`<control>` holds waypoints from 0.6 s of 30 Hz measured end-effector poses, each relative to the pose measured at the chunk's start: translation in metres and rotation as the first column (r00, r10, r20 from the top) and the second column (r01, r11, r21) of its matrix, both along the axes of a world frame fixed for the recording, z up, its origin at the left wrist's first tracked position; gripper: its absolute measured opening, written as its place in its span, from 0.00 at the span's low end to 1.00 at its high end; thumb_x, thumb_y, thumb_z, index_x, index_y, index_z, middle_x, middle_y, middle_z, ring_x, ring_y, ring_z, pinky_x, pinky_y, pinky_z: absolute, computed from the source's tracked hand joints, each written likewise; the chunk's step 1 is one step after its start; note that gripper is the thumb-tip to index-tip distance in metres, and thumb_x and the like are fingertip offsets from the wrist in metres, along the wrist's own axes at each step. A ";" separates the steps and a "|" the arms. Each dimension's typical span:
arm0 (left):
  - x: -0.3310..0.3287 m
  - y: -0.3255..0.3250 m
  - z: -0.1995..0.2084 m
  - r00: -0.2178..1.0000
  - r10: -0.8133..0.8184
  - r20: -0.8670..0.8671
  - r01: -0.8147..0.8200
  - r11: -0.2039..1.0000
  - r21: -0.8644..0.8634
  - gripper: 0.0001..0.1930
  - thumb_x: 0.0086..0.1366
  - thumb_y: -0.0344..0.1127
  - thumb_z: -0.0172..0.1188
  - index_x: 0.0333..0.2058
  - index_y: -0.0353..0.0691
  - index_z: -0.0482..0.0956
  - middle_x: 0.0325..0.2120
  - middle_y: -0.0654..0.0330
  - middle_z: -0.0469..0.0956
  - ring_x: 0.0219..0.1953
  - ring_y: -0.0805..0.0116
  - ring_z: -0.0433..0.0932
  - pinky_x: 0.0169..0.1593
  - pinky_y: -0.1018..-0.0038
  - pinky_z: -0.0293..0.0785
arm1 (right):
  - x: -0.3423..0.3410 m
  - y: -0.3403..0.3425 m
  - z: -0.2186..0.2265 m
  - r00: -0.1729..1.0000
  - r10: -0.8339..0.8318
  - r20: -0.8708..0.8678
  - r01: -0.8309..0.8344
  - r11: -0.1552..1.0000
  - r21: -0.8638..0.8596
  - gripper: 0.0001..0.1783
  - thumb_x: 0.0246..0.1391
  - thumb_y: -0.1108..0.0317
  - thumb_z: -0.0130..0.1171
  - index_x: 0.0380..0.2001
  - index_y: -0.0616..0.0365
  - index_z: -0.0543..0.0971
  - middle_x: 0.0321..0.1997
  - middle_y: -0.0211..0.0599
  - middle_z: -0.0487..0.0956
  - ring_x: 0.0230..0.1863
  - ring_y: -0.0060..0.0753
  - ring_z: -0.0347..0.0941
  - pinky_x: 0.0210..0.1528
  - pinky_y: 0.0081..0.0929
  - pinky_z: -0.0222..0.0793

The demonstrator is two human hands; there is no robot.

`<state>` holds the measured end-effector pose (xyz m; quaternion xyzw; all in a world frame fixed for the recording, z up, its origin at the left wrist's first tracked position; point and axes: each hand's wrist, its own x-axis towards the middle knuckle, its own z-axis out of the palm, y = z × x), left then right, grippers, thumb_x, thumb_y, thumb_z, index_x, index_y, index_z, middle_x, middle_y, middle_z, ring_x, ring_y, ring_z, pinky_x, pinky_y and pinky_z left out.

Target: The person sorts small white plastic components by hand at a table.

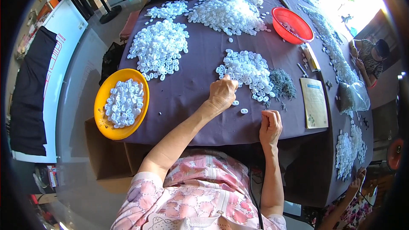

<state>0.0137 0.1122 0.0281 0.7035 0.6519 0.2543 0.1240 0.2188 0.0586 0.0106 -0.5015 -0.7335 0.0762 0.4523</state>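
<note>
My left hand [223, 93] reaches to the near left edge of a pile of small white oval plastic pieces [247, 69], many showing two dark holes. Its fingers are pressed together at the pile, and whatever they pinch is hidden. My right hand [271, 127] is curled above the table's front edge, thumb against fingers; I cannot make out anything in it. A heap of tiny grey parts [282, 84] touches the white pile's right side, just beyond that hand. Between my hands, a single white oval piece [244, 111] lies apart on the dark cloth.
A yellow bowl [100, 117] of white pieces stands at the table's left edge. Larger white heaps [159, 47] lie farther back. Rightward are a red basket [279, 33], a tan booklet [314, 104] and a clear bag [355, 96]. Other people [371, 57] sit along the right side.
</note>
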 end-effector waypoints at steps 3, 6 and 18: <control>-0.001 -0.011 -0.001 0.989 0.018 0.146 -0.028 0.997 0.072 0.02 0.52 0.29 0.62 0.26 0.38 0.79 0.30 0.53 0.76 0.32 0.56 0.78 0.36 0.64 0.75 | 0.000 0.000 0.000 1.000 0.008 -0.014 -0.007 1.000 0.026 0.05 0.49 0.79 0.56 0.30 0.59 0.75 0.30 0.39 0.75 0.31 0.40 0.73 0.33 0.30 0.69; -0.014 -0.035 0.001 0.781 -0.023 0.624 0.044 0.999 -0.018 0.03 0.56 0.26 0.61 0.26 0.35 0.77 0.22 0.59 0.75 0.21 0.71 0.75 0.22 0.74 0.70 | -0.003 -0.003 0.004 0.996 0.014 -0.091 -0.014 1.000 -0.002 0.05 0.48 0.81 0.57 0.30 0.60 0.76 0.30 0.37 0.75 0.28 0.34 0.73 0.31 0.25 0.68; -0.017 -0.101 -0.014 0.225 0.244 0.943 0.223 0.930 -0.293 0.05 0.63 0.29 0.57 0.34 0.33 0.73 0.26 0.60 0.76 0.23 0.75 0.77 0.25 0.78 0.79 | -0.065 -0.027 0.003 0.846 0.210 -0.490 -0.414 0.837 -0.356 0.07 0.48 0.83 0.57 0.32 0.62 0.77 0.27 0.32 0.75 0.29 0.21 0.74 0.31 0.17 0.68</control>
